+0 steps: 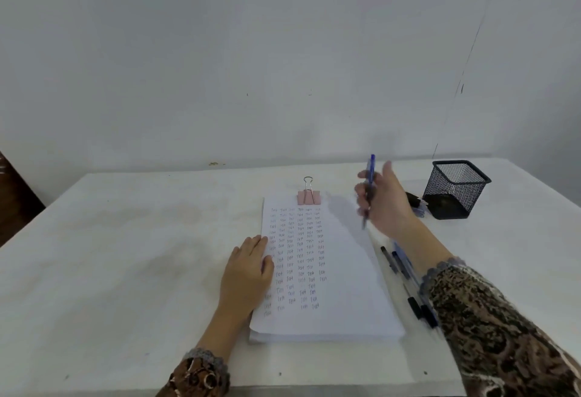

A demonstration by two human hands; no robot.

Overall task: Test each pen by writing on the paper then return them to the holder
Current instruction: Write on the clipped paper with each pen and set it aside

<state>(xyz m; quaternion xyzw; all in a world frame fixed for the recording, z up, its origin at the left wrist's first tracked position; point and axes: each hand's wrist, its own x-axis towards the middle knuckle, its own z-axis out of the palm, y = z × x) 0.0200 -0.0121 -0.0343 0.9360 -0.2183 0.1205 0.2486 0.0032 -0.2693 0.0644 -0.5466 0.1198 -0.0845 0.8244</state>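
A stack of white paper [342,271], covered in rows of small written words, lies in the middle of the table under a pink binder clip [308,197]. My left hand [248,271] rests flat on the paper's left edge. My right hand [385,205] is raised above the paper's top right corner and grips a blue pen [370,176], held nearly upright with its tip down. The black mesh holder [454,190] stands to the right of that hand. Several pens [405,277] lie on the table beside the paper, partly under my right forearm.
A few more pens [416,205] lie between my right hand and the holder, mostly hidden. The white table [125,255] ends at a white wall behind. A dark brown object [12,195] sits at the far left edge.
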